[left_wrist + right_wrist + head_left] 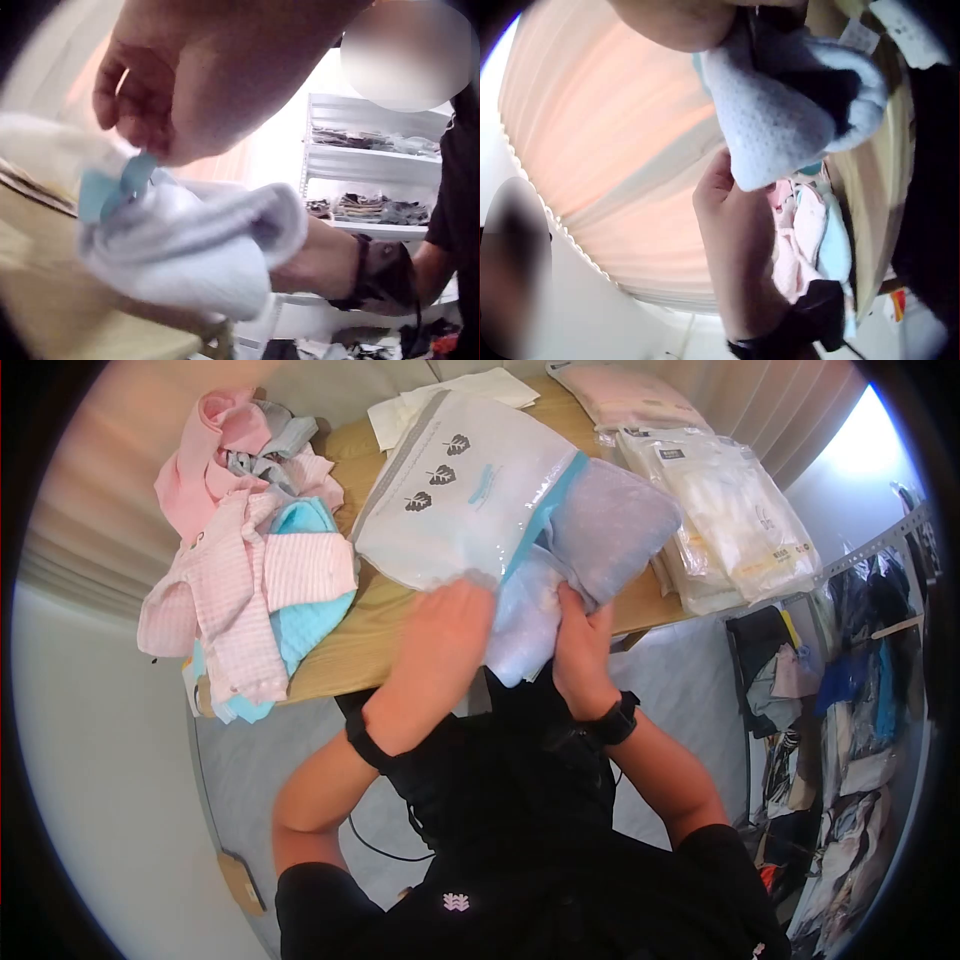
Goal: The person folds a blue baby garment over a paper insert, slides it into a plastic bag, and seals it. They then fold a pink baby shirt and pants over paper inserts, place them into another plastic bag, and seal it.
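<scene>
1. While the left hand (440, 635) pinches the plastic bag (430, 545) by its near side, close to the teal strip (548, 510), the right hand (583, 655) grips the fuzzy blue-grey cloth (615, 525), with the thumb upon it.
2. The bag, which is printed with dark leaves, lies across the middle of the desk (350, 650). The cloth is at its teal-edged side, and its lower part comes out over the front edge. How much cloth is inside the bag, I cannot tell.
3. On the left end, a pile of clothes (220, 590) covers the front left corner and hangs over it. Between pile and bag, a strip of wood remains, running to the front edge.
4. On the right end, the packed garments (735, 510) reach the front edge; the room between them and the cloth is narrow.
5. At the back edge are white sheets (505, 388), and a pink package (640, 400) at the back right corner.
</scene>
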Motion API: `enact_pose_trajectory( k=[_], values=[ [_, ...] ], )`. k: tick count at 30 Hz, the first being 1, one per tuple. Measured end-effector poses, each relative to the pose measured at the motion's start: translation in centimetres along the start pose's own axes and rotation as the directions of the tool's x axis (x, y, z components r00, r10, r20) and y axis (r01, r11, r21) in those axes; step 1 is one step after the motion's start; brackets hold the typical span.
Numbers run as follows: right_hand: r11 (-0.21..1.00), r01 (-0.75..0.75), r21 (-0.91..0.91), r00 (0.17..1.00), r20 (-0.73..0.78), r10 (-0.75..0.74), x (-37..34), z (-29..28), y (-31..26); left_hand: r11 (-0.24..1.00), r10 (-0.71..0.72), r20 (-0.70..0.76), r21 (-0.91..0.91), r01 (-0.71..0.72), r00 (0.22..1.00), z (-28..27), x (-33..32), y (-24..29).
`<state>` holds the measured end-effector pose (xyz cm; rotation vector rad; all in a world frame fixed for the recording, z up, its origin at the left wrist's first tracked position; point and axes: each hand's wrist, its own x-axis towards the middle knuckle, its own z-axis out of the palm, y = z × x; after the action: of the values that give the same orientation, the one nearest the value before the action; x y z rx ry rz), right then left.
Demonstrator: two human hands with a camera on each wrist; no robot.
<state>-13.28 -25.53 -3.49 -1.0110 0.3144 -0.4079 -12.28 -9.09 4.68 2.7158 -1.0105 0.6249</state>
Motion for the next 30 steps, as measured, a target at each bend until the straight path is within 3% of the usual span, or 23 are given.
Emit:
enact_pose_trajectory(
  k=[1, 4, 7, 10, 13, 16, 19, 22, 26, 30],
  values=[
    [0.999, 0.045, -0.025, 0.998, 0.032, -0.045, 0.1, -0.4, -0.2, 1.0, -0.012, -0.032, 0.003, 0.012, 0.999, -0.2, 0.5, -0.7],
    [0.97, 0.177, -0.163, 0.977, 0.146, -0.154, -1.0, -2.1, -1.1, 0.956, -0.198, -0.077, -0.235, 0.175, 0.977, -0.7, 1.7, -2.2],
    [0.897, 0.314, -0.309, 0.932, 0.278, -0.231, -3.1, -2.8, -2.3, 0.849, -0.297, 0.072, -0.436, 0.298, 0.952, -1.8, 4.2, -1.8],
    [0.848, 0.438, -0.298, 0.873, 0.365, -0.322, -4.8, -3.7, -1.2, 0.866, -0.244, 0.043, -0.439, 0.238, 0.969, -2.9, 6.6, -1.1],
    [0.815, 0.496, -0.3, 0.844, 0.388, -0.371, -5.0, -3.7, -1.0, 0.938, -0.194, -0.26, -0.332, 0.102, 0.946, -2.1, 8.3, -2.1],
    [0.893, 0.389, -0.226, 0.887, 0.354, -0.297, -4.5, -3.0, -1.9, 0.988, -0.047, -0.462, -0.152, -0.027, 0.885, -1.5, 9.7, -3.6],
    [0.924, 0.339, -0.179, 0.906, 0.325, -0.27, -4.0, -2.5, -2.3, 0.977, -0.049, -0.33, -0.214, -0.024, 0.943, -0.2, 9.8, -4.4],
    [0.894, 0.387, -0.227, 0.892, 0.339, -0.3, -3.7, -2.3, -2.4, 0.99, 0.03, -0.359, -0.12, -0.078, 0.933, 0.4, 9.8, -3.9],
    [0.896, 0.326, -0.301, 0.922, 0.312, -0.231, -3.2, -2.1, -1.4, 0.968, 0.104, -0.329, -0.181, -0.171, 0.938, -0.3, 9.9, -1.4],
    [0.902, 0.302, -0.309, 0.871, 0.475, -0.129, -2.1, -2.3, -2.5, 0.947, 0.148, -0.32, -0.227, -0.227, 0.936, -1.4, 10.2, -0.3]
  ],
)
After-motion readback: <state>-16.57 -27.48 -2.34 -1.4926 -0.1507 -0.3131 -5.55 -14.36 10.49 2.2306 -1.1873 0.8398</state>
